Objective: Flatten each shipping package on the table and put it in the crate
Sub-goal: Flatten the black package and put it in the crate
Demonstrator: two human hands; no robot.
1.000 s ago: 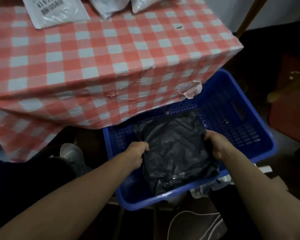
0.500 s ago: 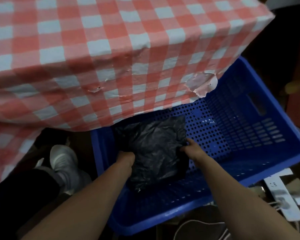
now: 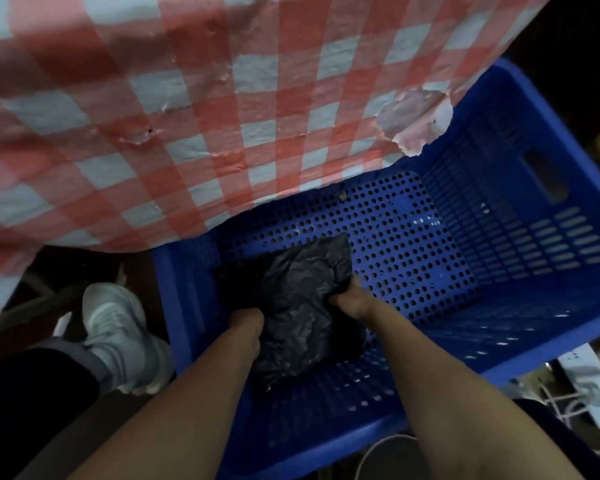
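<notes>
We grip the black package (image 3: 298, 292) by its opposite edges, left hand (image 3: 246, 323) and right hand (image 3: 350, 299) both curled onto it, apparently to lay it flat on the blue crate (image 3: 499, 209) floor directly under our hands.

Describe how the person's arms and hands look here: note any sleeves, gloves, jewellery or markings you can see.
The left forearm and right forearm are bare as far as the picture's edge; no sleeves show. The left hand and right hand wear no gloves. No watch, bracelet, ring or marking can be seen, though the light is dim.
</notes>
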